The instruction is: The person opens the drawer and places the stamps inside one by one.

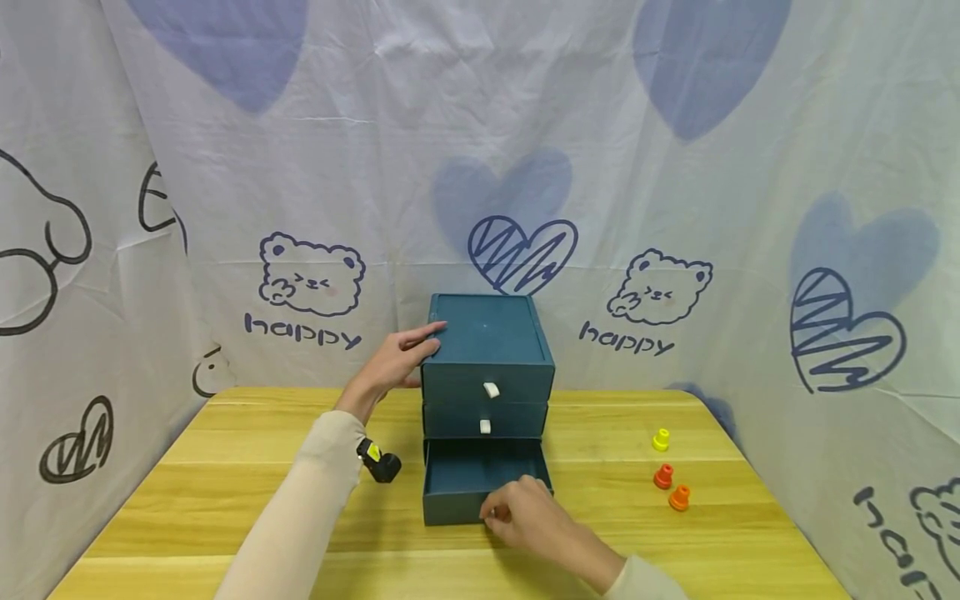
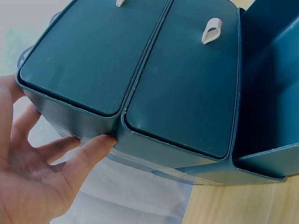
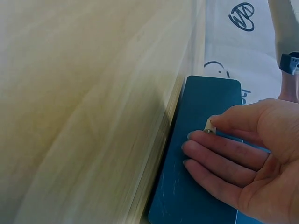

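Observation:
A dark teal drawer unit (image 1: 487, 329) with three stacked drawers stands on the table. Its bottom drawer (image 1: 454, 508) is pulled out, and no object shows inside it. The upper two drawers are closed, each with a white loop tab (image 2: 212, 31) on its front. My left hand (image 1: 397, 358) rests against the unit's left side, with some fingers on the top edge and the thumb (image 2: 100, 143) at the seam between the upper drawers. Thumb and index finger of my right hand (image 3: 238, 154) pinch the bottom drawer's pull tab (image 3: 210, 126); the other fingers lie along the drawer front.
To the right on the wooden table (image 1: 600, 533) stand three small stepped pieces: a yellow one (image 1: 661, 440), a red one (image 1: 663, 477) and an orange one (image 1: 679, 498). White cloth (image 1: 405, 208) printed with hearts and bears hangs behind and at both sides.

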`<state>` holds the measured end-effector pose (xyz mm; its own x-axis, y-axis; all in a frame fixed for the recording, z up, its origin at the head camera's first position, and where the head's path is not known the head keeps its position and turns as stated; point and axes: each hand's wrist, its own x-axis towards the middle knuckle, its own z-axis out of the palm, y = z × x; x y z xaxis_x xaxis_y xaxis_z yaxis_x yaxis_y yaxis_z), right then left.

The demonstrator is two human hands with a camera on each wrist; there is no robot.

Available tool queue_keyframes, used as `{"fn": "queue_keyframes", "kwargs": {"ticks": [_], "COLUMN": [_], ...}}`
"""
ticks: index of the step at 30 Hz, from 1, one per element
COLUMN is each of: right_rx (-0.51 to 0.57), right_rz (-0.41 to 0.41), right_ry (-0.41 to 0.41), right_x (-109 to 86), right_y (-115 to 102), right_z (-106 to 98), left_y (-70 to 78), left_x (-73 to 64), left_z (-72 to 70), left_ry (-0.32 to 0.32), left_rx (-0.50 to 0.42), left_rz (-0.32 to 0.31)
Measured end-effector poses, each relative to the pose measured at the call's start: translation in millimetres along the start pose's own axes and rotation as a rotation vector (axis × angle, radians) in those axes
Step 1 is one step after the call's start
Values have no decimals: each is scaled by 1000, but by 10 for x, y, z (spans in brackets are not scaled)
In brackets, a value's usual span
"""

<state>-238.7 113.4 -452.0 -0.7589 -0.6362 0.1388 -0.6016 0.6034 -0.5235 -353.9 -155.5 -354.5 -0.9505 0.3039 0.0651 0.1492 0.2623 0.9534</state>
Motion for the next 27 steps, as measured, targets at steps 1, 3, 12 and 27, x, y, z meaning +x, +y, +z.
{"fn": "queue_keyframes", "kwargs": {"ticks": [1, 3, 12, 27], "right_rx": [-3, -7, -11, -14], "right_rz": [-6, -16, -2, 24], "right_ry": [0, -2, -12, -25], "right_x": [-8, -26, -103, -159], "right_y": [-8, -25, -84, -160], "right_z": [-2, -3, 7, 67], "left_y": [-2, -5, 0, 25], "left_x": [1, 2, -1, -10], "left_z": [-1, -2, 0, 1], "left_ry": [-1, -1, 1, -5], "left_rx": [0, -1, 5, -29], "left_rz": [2, 5, 4, 6]}}
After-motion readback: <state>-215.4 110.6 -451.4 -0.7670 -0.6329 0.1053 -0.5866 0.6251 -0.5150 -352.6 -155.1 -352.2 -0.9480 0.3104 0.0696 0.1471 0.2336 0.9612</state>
